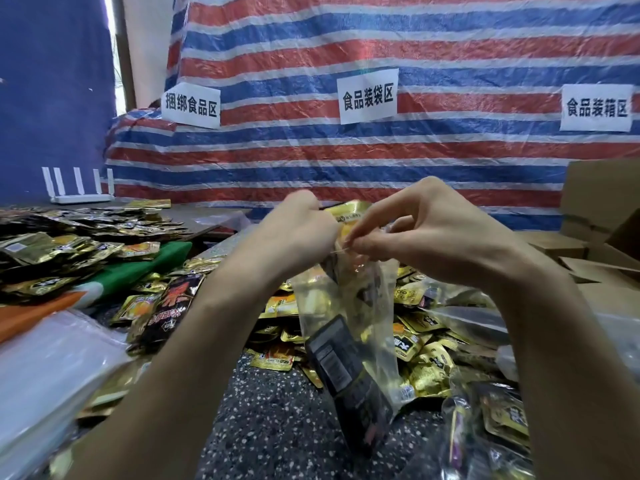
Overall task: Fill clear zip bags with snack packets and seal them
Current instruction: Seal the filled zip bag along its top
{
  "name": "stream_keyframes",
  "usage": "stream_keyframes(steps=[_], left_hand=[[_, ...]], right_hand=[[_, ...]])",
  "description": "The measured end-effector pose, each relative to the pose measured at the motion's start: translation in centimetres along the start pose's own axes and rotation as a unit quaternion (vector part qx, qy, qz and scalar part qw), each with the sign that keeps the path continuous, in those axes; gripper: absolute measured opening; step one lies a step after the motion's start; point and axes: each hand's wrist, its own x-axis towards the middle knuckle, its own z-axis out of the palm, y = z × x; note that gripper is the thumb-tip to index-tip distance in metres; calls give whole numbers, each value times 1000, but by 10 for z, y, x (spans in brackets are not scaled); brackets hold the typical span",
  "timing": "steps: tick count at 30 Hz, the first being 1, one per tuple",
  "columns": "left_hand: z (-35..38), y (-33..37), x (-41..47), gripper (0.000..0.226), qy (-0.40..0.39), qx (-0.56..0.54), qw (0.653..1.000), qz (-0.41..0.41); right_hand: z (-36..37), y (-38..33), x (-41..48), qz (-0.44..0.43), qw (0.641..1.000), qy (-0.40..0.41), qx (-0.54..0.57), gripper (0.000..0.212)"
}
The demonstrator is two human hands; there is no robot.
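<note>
Pinching one zip bag [349, 317], two hands: left hand [298, 226], right hand [426, 233].

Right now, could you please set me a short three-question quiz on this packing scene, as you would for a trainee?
1. True or false: the fingers of the right hand pinch the top of the clear zip bag.
2. How many paper signs hang on the striped tarp? A two, B three, C five.
3. Fill in: the white router stands on the ___ side, behind the snack packets.
Key: 1 true; 2 B; 3 left.
</note>
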Motion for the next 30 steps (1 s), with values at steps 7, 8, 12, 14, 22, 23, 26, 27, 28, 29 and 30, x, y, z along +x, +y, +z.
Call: stream_keyframes(steps=[7, 8, 12, 14, 22, 23, 26, 27, 28, 29, 30], left_hand=[[-28, -16, -6, 69, -254, 101, 959, 74], [-35, -19, -6, 55, -257, 110, 955, 96], [-41, -25, -1, 13, -193, 120, 965, 133], [-38, -25, 2, 11, -136, 140, 972, 134], [-48, -32, 2, 10, -147, 57, 975, 159], [-50, -33, 2, 11, -147, 42, 975, 164], [-53, -37, 5, 14, -135, 11, 975, 178], [-54, -39, 6, 17, -128, -1, 976, 176], [-55, -41, 7, 22, -121, -16, 978, 169], [-56, -44, 9, 28, -114, -32, 980, 159], [-57, -46, 10, 33, -109, -44, 982, 148]], right_hand=[[-5, 9, -1, 49, 997, 51, -18, 10], [-6, 10, -1, 56, 997, 55, -19, 10], [-8, 7, -2, 54, 996, 69, -21, 9], [-10, 4, -4, 40, 997, 63, -33, 14], [-21, -4, -14, 91, 993, -53, -59, 27], [-22, -3, -15, 111, 990, -70, -59, 23], [-24, 4, -17, 154, 982, -91, -52, 12], [-25, 7, -17, 160, 982, -84, -51, 9], [-26, 9, -17, 165, 983, -71, -48, 7], [-27, 11, -17, 168, 983, -58, -43, 7], [-27, 13, -16, 169, 984, -45, -39, 8]])
